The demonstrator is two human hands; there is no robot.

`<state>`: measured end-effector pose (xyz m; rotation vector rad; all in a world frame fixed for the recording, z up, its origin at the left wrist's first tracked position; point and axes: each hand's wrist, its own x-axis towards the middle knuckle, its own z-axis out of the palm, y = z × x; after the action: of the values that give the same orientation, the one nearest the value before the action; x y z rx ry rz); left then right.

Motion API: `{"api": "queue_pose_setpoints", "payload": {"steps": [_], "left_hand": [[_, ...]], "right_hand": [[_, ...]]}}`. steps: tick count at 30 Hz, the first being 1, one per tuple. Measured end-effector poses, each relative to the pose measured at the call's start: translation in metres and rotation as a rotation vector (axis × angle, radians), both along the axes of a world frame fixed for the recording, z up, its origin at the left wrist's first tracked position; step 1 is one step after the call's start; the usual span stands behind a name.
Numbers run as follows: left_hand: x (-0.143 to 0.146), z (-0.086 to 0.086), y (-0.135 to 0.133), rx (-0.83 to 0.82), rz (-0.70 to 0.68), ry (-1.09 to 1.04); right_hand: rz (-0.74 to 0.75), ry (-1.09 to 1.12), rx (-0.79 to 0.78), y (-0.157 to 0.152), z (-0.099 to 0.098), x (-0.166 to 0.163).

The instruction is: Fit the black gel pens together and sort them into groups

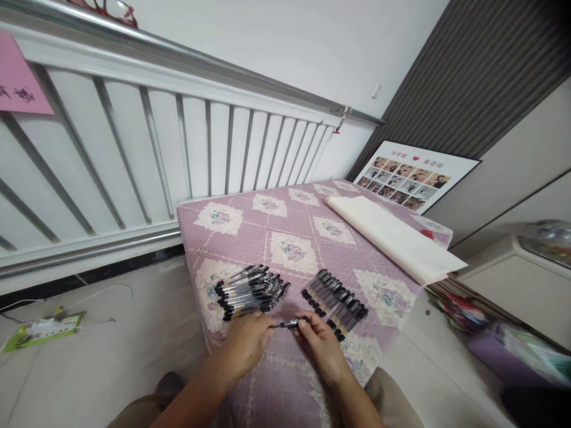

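Note:
A dark pen [289, 324] lies crosswise between my two hands, above the patterned cloth. At its left end, the closed fingers of my left hand [250, 340] pinch it. My right hand [322, 343] grips the other end between thumb and fingers, partly covering it. Just beyond my left hand is a loose pile of clear-barrelled pens with black ends [245, 291]. Beyond my right hand, several dark-capped pens [334, 297] lie side by side in a slanting row.
The pink floral cloth [250, 238] covers a low surface beside a white radiator [218, 148]. A cream sheet [388, 238] lies across its right side. Behind stands a framed photo board [404, 175]. A purple container [508, 356] is on the floor at right, and a green-edged packet [42, 330] at left.

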<state>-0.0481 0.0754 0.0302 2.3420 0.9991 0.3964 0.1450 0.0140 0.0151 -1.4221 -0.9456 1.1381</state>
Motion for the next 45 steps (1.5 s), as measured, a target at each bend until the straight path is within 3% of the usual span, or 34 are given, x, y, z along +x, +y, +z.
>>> {"api": "queue_pose_setpoints", "payload": {"steps": [14, 20, 25, 28, 31, 36, 39, 45], "left_hand": [[0.014, -0.001, -0.01, -0.007, 0.091, 0.026], [0.02, 0.001, -0.015, 0.048, 0.11, 0.079], [0.017, -0.001, -0.022, 0.112, 0.052, -0.074], [0.01, -0.004, -0.02, 0.194, 0.039, -0.203], [0.003, -0.007, -0.014, 0.254, 0.058, -0.293], [0.004, -0.012, -0.009, 0.3, 0.087, -0.305], [0.007, -0.015, -0.009, 0.311, 0.089, -0.272], [0.009, -0.019, -0.008, 0.284, 0.107, -0.21]], "right_hand": [[0.084, -0.061, 0.002, 0.001, 0.004, 0.001], [0.002, 0.004, 0.047, -0.001, 0.002, -0.002], [-0.112, 0.2, 0.037, -0.004, 0.006, -0.004], [-0.215, 0.211, 0.04, -0.004, 0.018, 0.016], [-0.36, 0.063, 0.031, 0.0, 0.036, 0.055], [-0.427, -0.354, -0.155, 0.015, 0.062, 0.121], [-0.419, -0.443, -0.21, 0.025, 0.064, 0.14], [-0.391, -0.572, -0.286, 0.038, 0.051, 0.151]]}}
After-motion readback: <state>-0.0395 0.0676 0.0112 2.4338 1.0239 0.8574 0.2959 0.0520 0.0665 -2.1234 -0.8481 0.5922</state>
